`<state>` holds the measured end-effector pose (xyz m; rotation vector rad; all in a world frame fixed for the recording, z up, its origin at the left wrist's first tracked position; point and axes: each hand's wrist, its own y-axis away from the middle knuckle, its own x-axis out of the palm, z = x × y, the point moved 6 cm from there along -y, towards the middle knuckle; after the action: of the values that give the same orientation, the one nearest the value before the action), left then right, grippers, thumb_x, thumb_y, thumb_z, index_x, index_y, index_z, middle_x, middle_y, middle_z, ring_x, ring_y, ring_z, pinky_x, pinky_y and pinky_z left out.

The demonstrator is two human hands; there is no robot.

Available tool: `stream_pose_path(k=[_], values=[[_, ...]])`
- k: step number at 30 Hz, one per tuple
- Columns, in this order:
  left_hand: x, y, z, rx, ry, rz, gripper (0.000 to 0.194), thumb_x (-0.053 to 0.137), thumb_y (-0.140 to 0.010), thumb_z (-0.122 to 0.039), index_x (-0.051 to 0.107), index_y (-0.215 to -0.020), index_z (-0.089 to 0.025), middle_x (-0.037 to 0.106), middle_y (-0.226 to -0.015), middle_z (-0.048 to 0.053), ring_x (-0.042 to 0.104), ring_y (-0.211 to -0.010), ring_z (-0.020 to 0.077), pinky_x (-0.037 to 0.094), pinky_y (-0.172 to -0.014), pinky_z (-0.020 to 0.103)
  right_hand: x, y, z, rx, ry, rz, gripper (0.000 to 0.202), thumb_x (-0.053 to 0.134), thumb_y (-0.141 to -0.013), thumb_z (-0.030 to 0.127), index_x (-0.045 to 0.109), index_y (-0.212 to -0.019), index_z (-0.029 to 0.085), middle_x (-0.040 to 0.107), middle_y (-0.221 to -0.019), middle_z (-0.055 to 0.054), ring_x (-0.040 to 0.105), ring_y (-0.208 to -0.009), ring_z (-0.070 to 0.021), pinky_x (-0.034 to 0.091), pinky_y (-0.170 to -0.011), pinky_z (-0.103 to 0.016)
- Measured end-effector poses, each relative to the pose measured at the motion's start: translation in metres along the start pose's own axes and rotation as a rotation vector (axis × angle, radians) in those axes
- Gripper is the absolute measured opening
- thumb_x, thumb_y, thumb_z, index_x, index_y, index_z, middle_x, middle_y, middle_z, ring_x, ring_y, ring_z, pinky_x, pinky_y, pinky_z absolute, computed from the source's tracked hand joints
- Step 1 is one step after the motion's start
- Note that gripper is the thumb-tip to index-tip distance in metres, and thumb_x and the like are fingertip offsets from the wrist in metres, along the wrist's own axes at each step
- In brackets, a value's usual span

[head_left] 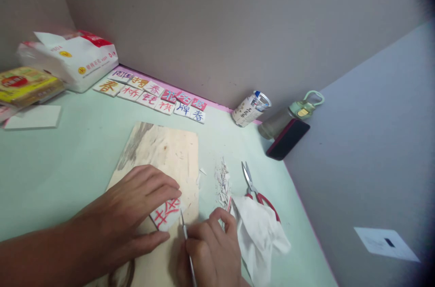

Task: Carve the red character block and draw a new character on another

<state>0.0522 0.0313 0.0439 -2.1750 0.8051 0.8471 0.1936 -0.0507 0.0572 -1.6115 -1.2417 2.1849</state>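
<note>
A small white square tile [166,214] with a red painted character lies on a wooden board [173,146]. My left hand [139,210] grips it, fingers along its far edge and thumb at the near edge. In my right hand [214,246] is a thin metal carving knife [185,230], held like a pen. Its tip meets the tile's right edge or lies very close to it; I cannot tell which. The lower part of the handle is partly covered by my right hand.
Pale shavings [223,183], red-handled scissors [249,178] and a white cloth [261,232] lie to the right. Painted tiles [131,92] line the wall. Behind stand a can [246,112], a bottle [278,119] and a phone [288,140]; tissue packs [91,63] sit left.
</note>
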Motion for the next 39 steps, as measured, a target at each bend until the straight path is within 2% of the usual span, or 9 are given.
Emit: stream_pose_path(k=[7,14,20,26,29,34,39], values=[[0.0004,0.0012,-0.0014,-0.008,-0.004,0.008,0.046,0.069,-0.086,-0.016,0.055,-0.128,-0.029,0.065,-0.123,-0.002,0.057,-0.114,0.0224,0.041,-0.101,0.035,0.0019,-0.0005,0.0055,-0.081,-0.001,0.023,0.023,0.055,-0.087,0.004,0.046,-0.076,0.022,0.053,-0.065,0.007,0.047,-0.056,-0.0119,0.041,-0.075,-0.035],[-0.0008,0.0013,-0.0009,-0.025,0.009,0.026,0.044,0.068,-0.088,-0.019,0.055,-0.128,-0.03,0.065,-0.124,-0.001,0.057,-0.115,0.0233,0.043,-0.101,0.035,0.0032,0.0019,0.0038,-0.052,0.015,0.016,0.027,0.051,-0.085,-0.002,0.045,-0.074,0.022,0.05,-0.063,0.007,0.044,-0.055,-0.0114,0.041,-0.077,-0.035],[-0.001,0.0012,0.0001,-0.013,-0.001,0.004,0.046,0.068,-0.087,-0.018,0.055,-0.129,-0.03,0.066,-0.124,-0.002,0.058,-0.115,0.0226,0.042,-0.102,0.035,0.0035,0.0027,0.0043,-0.066,0.049,0.048,0.026,0.053,-0.087,0.0,0.045,-0.076,0.022,0.05,-0.064,0.007,0.045,-0.056,-0.0123,0.041,-0.078,-0.036],[-0.001,0.001,0.0003,-0.014,0.006,0.015,0.044,0.068,-0.087,-0.018,0.055,-0.127,-0.029,0.065,-0.124,-0.001,0.057,-0.115,0.0231,0.043,-0.101,0.035,-0.0013,-0.0008,0.0005,-0.022,0.01,-0.001,0.024,0.051,-0.088,0.0,0.047,-0.078,0.022,0.055,-0.067,0.006,0.048,-0.056,-0.0121,0.041,-0.076,-0.036],[-0.001,-0.0003,0.0,-0.019,0.0,0.024,0.045,0.068,-0.086,-0.017,0.056,-0.129,-0.029,0.066,-0.123,-0.001,0.058,-0.114,0.0232,0.044,-0.1,0.035,-0.0007,0.0,0.0023,-0.047,0.007,0.003,0.024,0.052,-0.087,0.001,0.047,-0.077,0.022,0.055,-0.067,0.006,0.048,-0.056,-0.0123,0.041,-0.077,-0.036],[-0.0006,-0.0002,0.0001,-0.027,0.011,0.001,0.042,0.069,-0.086,-0.019,0.059,-0.127,-0.029,0.067,-0.122,0.0,0.06,-0.112,0.0233,0.046,-0.099,0.035,0.006,0.0055,0.0067,-0.131,0.035,0.077,0.024,0.057,-0.089,0.006,0.045,-0.076,0.023,0.05,-0.065,0.007,0.044,-0.056,-0.0124,0.04,-0.078,-0.036],[-0.0002,0.001,0.0007,-0.025,0.013,0.001,0.042,0.068,-0.088,-0.02,0.057,-0.127,-0.029,0.066,-0.123,0.0,0.058,-0.114,0.0237,0.045,-0.101,0.035,0.0043,0.0072,0.003,-0.095,0.038,0.064,0.027,0.053,-0.088,0.001,0.044,-0.076,0.023,0.05,-0.065,0.007,0.044,-0.057,-0.0128,0.04,-0.078,-0.036]])
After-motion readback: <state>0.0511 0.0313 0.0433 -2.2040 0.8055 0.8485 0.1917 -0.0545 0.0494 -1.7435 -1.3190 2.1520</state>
